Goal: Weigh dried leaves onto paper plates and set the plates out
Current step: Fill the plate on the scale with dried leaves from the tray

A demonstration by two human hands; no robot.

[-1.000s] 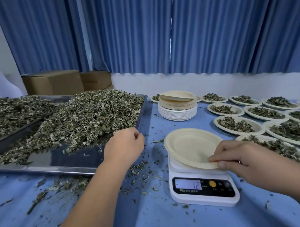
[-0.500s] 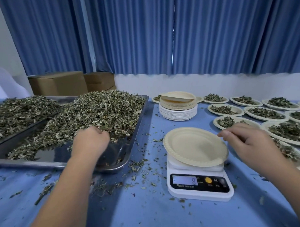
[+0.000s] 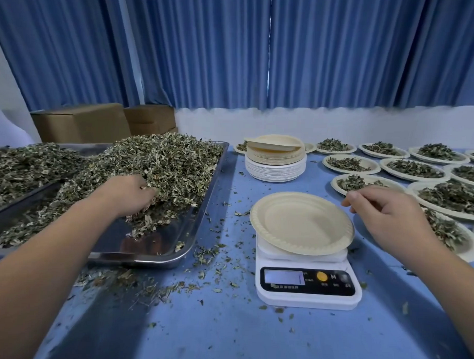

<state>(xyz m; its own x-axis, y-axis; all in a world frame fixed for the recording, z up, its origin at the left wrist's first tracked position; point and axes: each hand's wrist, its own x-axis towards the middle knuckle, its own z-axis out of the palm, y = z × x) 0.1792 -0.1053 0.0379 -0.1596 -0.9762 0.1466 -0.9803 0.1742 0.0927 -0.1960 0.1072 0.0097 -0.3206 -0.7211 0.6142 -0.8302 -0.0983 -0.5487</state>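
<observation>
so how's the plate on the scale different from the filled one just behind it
The near plate is empty; the far plate holds dried leaves. The near plate sits raised on the scale, overhanging it; the far plate lies flat on the table. Both are round, pale paper plates.

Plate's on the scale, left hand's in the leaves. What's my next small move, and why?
Probably lift a handful of dried leaves with the left hand, its fingers dug in, and drop it on the paper plate, bare on the scale.
</observation>
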